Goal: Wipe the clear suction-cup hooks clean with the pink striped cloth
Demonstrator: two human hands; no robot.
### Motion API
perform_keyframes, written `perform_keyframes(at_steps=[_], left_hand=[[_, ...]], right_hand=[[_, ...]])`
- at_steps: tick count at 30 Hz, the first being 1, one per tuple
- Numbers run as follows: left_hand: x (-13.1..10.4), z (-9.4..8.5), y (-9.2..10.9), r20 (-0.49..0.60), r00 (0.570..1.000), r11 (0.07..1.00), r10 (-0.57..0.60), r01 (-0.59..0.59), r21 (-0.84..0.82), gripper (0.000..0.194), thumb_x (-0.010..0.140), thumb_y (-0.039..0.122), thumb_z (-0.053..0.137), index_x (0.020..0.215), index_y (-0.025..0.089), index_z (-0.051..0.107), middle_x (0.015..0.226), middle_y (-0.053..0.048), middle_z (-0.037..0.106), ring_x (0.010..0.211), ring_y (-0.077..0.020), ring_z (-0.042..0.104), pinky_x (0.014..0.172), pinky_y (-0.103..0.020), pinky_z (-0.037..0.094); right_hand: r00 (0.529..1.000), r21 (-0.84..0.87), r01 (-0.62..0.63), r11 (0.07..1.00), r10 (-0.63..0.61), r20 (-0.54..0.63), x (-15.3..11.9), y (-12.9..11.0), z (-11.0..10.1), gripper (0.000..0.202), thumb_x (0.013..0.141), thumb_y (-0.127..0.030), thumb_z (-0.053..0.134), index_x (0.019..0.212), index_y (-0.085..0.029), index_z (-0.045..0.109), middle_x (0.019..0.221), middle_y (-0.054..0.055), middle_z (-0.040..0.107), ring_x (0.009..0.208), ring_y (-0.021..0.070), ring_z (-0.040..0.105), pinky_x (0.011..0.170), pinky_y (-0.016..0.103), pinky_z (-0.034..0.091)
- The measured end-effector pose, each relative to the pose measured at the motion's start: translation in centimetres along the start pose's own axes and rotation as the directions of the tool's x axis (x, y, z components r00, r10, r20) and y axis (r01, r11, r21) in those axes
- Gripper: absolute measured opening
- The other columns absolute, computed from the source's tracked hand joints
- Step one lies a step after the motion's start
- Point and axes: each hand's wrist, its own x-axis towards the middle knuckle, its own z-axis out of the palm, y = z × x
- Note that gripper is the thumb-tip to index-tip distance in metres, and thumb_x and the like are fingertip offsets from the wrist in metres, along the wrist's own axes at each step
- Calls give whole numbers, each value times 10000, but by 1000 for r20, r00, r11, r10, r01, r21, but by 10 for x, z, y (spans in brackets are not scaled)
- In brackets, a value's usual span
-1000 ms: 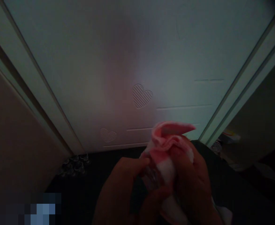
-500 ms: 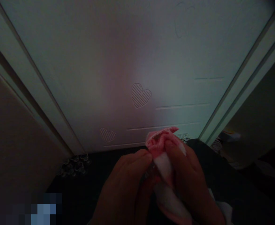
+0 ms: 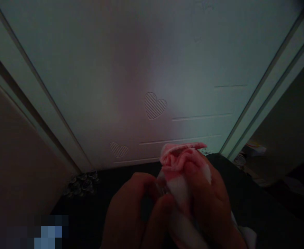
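A pink-and-white cloth (image 3: 179, 183) is bunched up in my right hand (image 3: 209, 200), whose thumb presses into its pink folds. Below the hands, its white part hangs down out of view. My left hand (image 3: 131, 207) is curled, with thumb and index finger pinching a small clear glass object (image 3: 162, 186) against the cloth's left side. Most of that glass object is hidden by the fingers and the cloth, and the dim light blurs its shape.
Several small clear glass pieces (image 3: 83, 183) stand on the dark tabletop (image 3: 110, 186) at the left. Behind rises a pale door panel (image 3: 102, 86) with engraved hearts. More glassware (image 3: 205, 151) shows behind my right hand, and papers (image 3: 254, 149) lie farther right.
My left thumb and index finger have moved apart from their closed grip near the cloth's top, sliding lower and showing more of the clear glass. The cloth's folds have spread slightly rightward.
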Motion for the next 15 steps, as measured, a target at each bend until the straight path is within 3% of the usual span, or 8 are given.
perform_keyframes(at_steps=[3, 6, 11, 15], left_hand=[[1, 1, 4, 88, 994, 993, -60, 69, -92, 303, 884, 395, 430, 673, 219, 558, 543, 43, 588, 467, -108, 535, 454, -204, 416], [2, 2, 4, 79, 992, 974, -103, 116, -197, 370, 900, 453, 399, 656, 220, 551, 535, 43, 555, 462, -102, 505, 427, -199, 385], [6, -2, -9, 202, 972, 943, -122, 177, -282, 443, 922, 472, 331, 627, 219, 543, 515, 21, 548, 438, -114, 499, 387, -193, 401], [10, -1, -16, 248, 962, 937, -113, 186, -294, 443, 904, 474, 379, 568, 212, 502, 513, 16, 537, 464, -119, 525, 411, -188, 442]], right_hand=[[999, -22, 7, 1000, -6, 43, -1, -3, -1, 160, 896, -316, 494, 932, -314, 650, 924, -13, 648, 634, 109, 572, 526, 206, 474], [995, -71, 43, 997, -37, 93, -3, -6, -4, 206, 886, -290, 506, 1042, -348, 627, 1049, 2, 657, 754, 146, 632, 617, 246, 524], [987, -114, 116, 987, -102, 120, -6, -6, -3, 293, 791, -201, 650, 1047, -342, 634, 952, -21, 698, 792, 148, 661, 681, 224, 540], [989, -132, 29, 991, -9, 147, -6, -3, -3, 183, 776, -191, 662, 947, -258, 663, 918, 3, 711, 693, 143, 657, 611, 232, 546]])
